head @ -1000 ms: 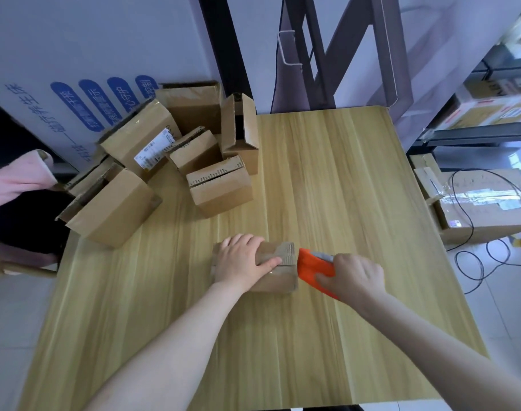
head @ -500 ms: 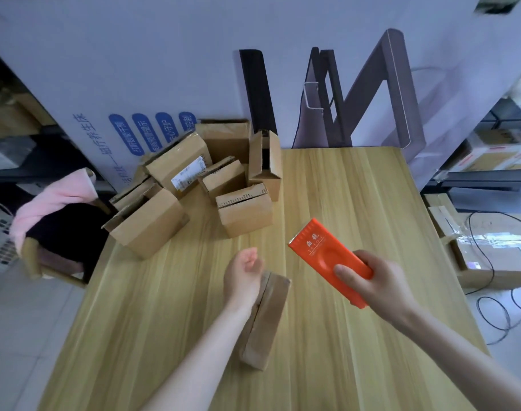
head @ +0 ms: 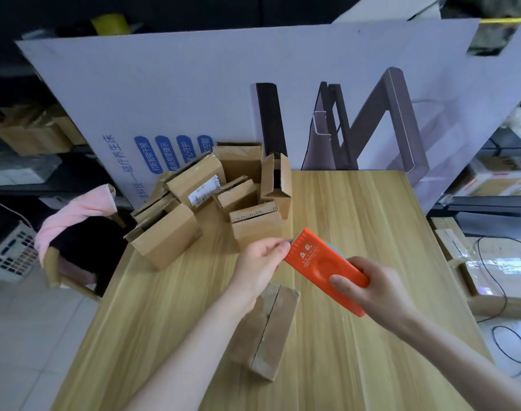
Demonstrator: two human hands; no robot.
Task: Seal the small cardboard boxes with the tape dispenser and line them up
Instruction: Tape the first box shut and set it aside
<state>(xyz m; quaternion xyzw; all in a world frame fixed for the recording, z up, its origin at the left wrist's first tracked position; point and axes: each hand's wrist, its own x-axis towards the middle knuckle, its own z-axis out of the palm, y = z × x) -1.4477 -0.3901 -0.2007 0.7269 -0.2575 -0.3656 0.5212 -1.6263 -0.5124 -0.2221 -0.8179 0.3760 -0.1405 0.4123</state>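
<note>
We have lifted the orange tape dispenser (head: 327, 264) off the small box (head: 268, 327), which now lies free near the table's (head: 371, 218) front edge, our right hand (head: 374, 292) clasping the dispenser while our left hand (head: 262, 266) pinches its front end, probably freeing tape for the next seam.

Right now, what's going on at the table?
A person holds the orange tape dispenser in the right hand above the wooden table, while the left hand pinches at its front end. A taped cardboard box lies below the hands. A pile of unsealed boxes waits at the far left corner.
</note>
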